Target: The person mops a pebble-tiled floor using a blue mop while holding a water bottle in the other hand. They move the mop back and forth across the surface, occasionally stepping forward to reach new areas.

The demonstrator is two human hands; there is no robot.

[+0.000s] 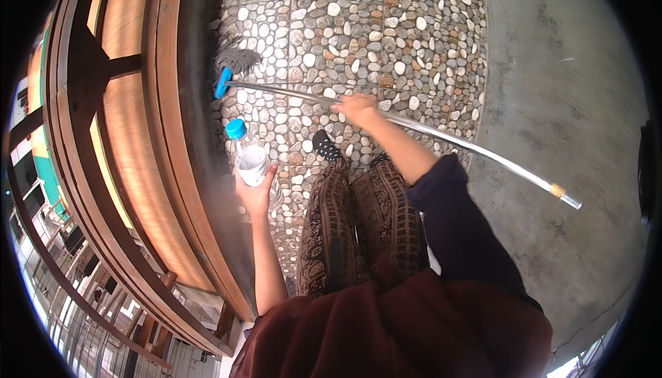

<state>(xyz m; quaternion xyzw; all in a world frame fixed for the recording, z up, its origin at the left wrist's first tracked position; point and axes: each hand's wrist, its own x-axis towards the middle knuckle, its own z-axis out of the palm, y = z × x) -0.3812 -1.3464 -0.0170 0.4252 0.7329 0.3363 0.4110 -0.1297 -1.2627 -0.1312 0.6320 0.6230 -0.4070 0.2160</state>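
My left hand [255,197] is wrapped round a clear plastic bottle [252,163] with a blue cap, held upright over the pebble floor. Farther right, my right hand [356,108] grips the silver metal handle of a mop [441,132]. That handle slants from the far left down to the near right, with a yellowish band close to its free end. At its far end sit a blue mop clamp [223,83] and a grey string mop head [238,58], which rests on the floor beside the dark base of the wooden structure.
Pebble-patterned tiles [345,40] cover the floor in front of me. A wooden railing [155,123] with light panels runs along the left. To the right lies smooth grey concrete [545,102]. My feet, in dark dotted footwear [325,145], stand just below the mop handle.
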